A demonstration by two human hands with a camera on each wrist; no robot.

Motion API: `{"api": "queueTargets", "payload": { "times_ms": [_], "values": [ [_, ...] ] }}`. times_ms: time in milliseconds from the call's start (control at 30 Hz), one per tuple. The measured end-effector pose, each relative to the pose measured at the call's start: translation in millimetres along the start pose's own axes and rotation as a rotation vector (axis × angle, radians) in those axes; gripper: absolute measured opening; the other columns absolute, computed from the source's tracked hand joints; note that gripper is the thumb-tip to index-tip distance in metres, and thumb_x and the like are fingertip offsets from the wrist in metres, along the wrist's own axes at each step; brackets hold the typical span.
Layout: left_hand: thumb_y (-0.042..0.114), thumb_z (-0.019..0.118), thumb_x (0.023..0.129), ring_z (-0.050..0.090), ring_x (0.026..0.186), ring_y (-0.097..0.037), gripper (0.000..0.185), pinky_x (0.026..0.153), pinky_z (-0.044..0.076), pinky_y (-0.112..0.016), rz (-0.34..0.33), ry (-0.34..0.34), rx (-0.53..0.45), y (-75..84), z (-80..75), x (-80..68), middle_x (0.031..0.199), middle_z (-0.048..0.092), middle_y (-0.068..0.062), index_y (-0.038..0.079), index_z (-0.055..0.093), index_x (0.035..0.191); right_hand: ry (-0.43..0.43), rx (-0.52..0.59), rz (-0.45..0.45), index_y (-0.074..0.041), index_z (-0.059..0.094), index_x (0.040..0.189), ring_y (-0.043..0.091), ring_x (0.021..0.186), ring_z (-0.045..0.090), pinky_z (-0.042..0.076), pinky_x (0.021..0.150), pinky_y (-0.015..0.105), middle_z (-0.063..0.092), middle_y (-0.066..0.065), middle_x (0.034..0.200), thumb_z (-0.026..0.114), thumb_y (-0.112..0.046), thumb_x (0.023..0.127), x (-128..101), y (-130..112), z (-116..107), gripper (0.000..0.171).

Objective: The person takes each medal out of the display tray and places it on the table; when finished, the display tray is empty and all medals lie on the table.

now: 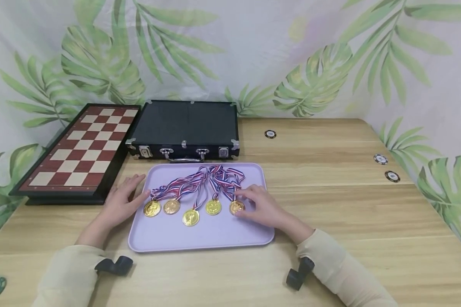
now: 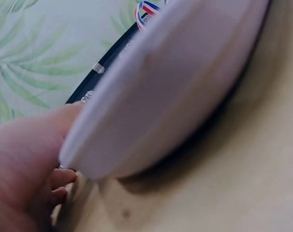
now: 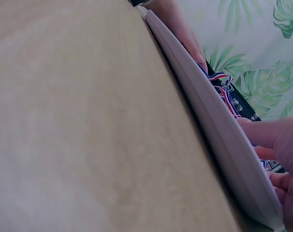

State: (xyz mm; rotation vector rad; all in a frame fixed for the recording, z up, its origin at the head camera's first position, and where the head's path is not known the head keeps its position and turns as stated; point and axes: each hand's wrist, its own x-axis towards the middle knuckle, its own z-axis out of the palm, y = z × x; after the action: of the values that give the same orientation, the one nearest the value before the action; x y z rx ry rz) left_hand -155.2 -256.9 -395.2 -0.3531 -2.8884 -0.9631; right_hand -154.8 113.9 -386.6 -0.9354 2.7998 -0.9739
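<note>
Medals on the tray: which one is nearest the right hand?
The far-right medal: it lies between thumb and forefinger of the right hand, while the other four medals lie farther left, clear of that hand.

- I see a pale, slightly creased backdrop printed with large green leaves, behind and to both sides.
- Below it, my view shows a light wood-grain bench, its far right corner rounded.
- The light reaches me soft.

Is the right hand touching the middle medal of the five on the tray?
Apart. The head view shows bare lilac tray between the right hand, which is at the rightmost medal, and the middle medal.
</note>
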Motion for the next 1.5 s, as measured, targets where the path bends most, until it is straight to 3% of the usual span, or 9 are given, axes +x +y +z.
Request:
{"api": "queueTargets", "payload": {
  "times_ms": [233, 467, 633, 833, 1000, 1133, 1267, 1400, 1500],
  "values": [
    [0.038, 0.050, 0.085, 0.012, 0.124, -0.040, 0.059, 0.093, -0.001, -0.059, 0.022, 0.017, 0.086, -1.7, 6.5, 1.3, 0.134, 0.025, -0.025, 0.007, 0.033, 0.133, -0.004, -0.080, 0.002, -0.016, 0.054, 0.118, 0.010, 0.070, 0.038, 0.034, 0.060, 0.024, 0.044, -0.001, 0.082, 0.070, -0.031, 0.071, 2, 1, -1, 0.052],
    [0.037, 0.048, 0.086, 0.010, 0.125, -0.038, 0.057, 0.093, -0.003, -0.058, 0.027, 0.020, 0.092, -4.2, 6.6, -4.3, 0.134, 0.025, -0.025, 0.011, 0.032, 0.134, -0.050, -0.126, 0.022, -0.023, 0.052, 0.121, 0.008, 0.062, 0.035, 0.032, 0.053, 0.021, 0.041, -0.003, 0.076, 0.065, -0.036, 0.074, 4, -2, 0, 0.050],
    [0.035, 0.045, 0.088, 0.011, 0.125, -0.040, 0.054, 0.094, -0.004, -0.057, 0.031, 0.017, 0.087, -5.6, 5.9, -6.0, 0.134, 0.025, -0.026, 0.011, 0.032, 0.134, -0.061, -0.146, 0.032, -0.020, 0.057, 0.116, 0.009, 0.063, 0.035, 0.032, 0.054, 0.022, 0.041, -0.003, 0.075, 0.065, -0.033, 0.075, 4, -4, 1, 0.043],
    [0.035, 0.044, 0.089, 0.013, 0.124, -0.040, 0.053, 0.094, -0.002, -0.057, 0.024, 0.011, 0.088, -3.9, 4.8, -5.6, 0.134, 0.025, -0.025, 0.010, 0.033, 0.133, -0.052, -0.148, 0.032, -0.018, 0.055, 0.113, 0.009, 0.068, 0.039, 0.035, 0.060, 0.024, 0.043, -0.003, 0.079, 0.067, -0.030, 0.074, 4, -3, 2, 0.043],
    [0.036, 0.044, 0.088, 0.012, 0.124, -0.040, 0.053, 0.094, -0.002, -0.057, 0.014, 0.006, 0.096, -3.0, 3.9, -5.9, 0.134, 0.025, -0.025, 0.010, 0.033, 0.133, -0.038, -0.107, 0.000, -0.018, 0.051, 0.112, 0.012, 0.087, 0.050, 0.040, 0.077, 0.029, 0.054, 0.000, 0.097, 0.066, -0.025, 0.075, 3, 1, 3, 0.041],
    [0.036, 0.044, 0.088, 0.012, 0.124, -0.040, 0.054, 0.094, -0.002, -0.057, 0.013, 0.003, 0.098, -4.1, 5.0, -4.7, 0.134, 0.024, -0.025, 0.010, 0.032, 0.134, -0.063, 0.022, 0.012, -0.015, 0.050, 0.111, 0.012, 0.074, 0.053, 0.044, 0.067, 0.028, 0.057, -0.001, 0.085, 0.066, -0.019, 0.075, 2, 2, 0, 0.040],
    [0.036, 0.044, 0.088, 0.011, 0.125, -0.039, 0.053, 0.094, -0.003, -0.057, 0.016, 0.005, 0.094, -4.8, 5.3, -5.0, 0.134, 0.024, -0.025, 0.010, 0.032, 0.134, -0.065, 0.299, 0.079, -0.008, 0.051, 0.112, 0.012, 0.059, 0.048, 0.043, 0.052, 0.024, 0.051, 0.000, 0.067, 0.068, -0.010, 0.073, 1, 0, -13, 0.043],
    [0.036, 0.044, 0.088, 0.011, 0.125, -0.039, 0.053, 0.094, -0.003, -0.057, 0.017, 0.010, 0.089, -4.5, 5.4, -5.5, 0.134, 0.025, -0.026, 0.010, 0.032, 0.134, -0.010, 0.539, 0.098, -0.002, 0.050, 0.115, 0.017, 0.060, 0.050, 0.044, 0.052, 0.025, 0.053, 0.007, 0.070, 0.067, -0.001, 0.071, -4, -4, -42, 0.047],
    [0.036, 0.044, 0.088, 0.011, 0.124, -0.040, 0.053, 0.094, -0.004, -0.057, 0.021, 0.012, 0.084, -4.5, 5.9, -5.0, 0.134, 0.025, -0.026, 0.010, 0.033, 0.133, 0.034, 0.605, 0.051, 0.001, 0.046, 0.118, 0.020, 0.060, 0.053, 0.047, 0.052, 0.028, 0.055, 0.012, 0.074, 0.064, 0.004, 0.072, -10, -9, -71, 0.049]
  ]
}}
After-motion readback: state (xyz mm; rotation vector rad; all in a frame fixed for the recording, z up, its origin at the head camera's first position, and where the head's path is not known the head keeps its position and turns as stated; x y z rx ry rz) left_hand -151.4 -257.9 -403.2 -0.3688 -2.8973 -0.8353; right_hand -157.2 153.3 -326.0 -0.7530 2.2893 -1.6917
